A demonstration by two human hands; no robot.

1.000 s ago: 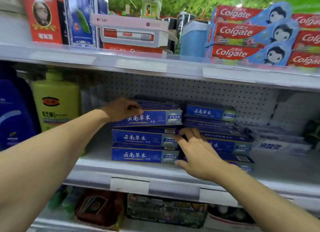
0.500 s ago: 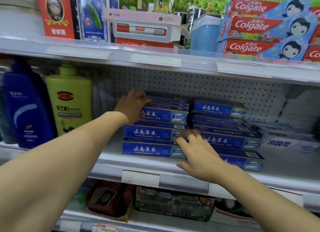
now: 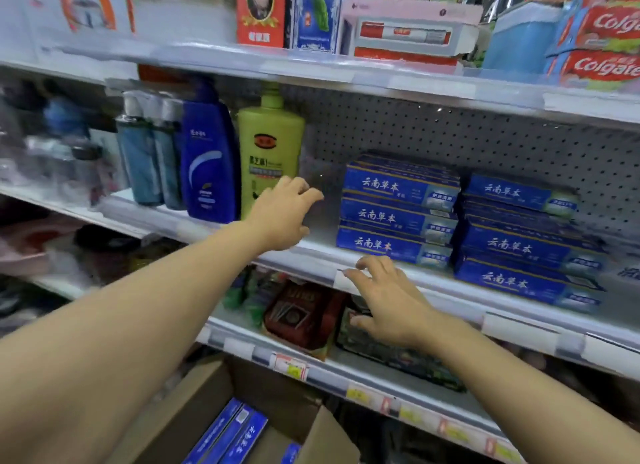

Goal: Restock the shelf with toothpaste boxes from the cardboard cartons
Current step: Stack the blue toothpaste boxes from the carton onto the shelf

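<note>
Two stacks of blue toothpaste boxes lie on the middle shelf [image 3: 311, 256]: a left stack [image 3: 398, 214] and a right stack [image 3: 519, 242]. My left hand [image 3: 282, 218] hovers left of the left stack, fingers loosely curled, holding nothing. My right hand [image 3: 384, 301] hangs in front of the shelf edge below that stack, fingers relaxed and empty. A cardboard carton [image 3: 207, 411] at the bottom holds more blue toothpaste boxes [image 3: 228, 436].
A green bottle [image 3: 268, 152] and a blue bottle [image 3: 207, 162] stand left of my left hand. Colgate boxes [image 3: 606, 34] and other cartons fill the top shelf. A red box [image 3: 301, 314] sits on the lower shelf.
Both hands have come off the toothpaste stacks and drawn back toward me. The view has swung left and down, bringing the carton into sight.
</note>
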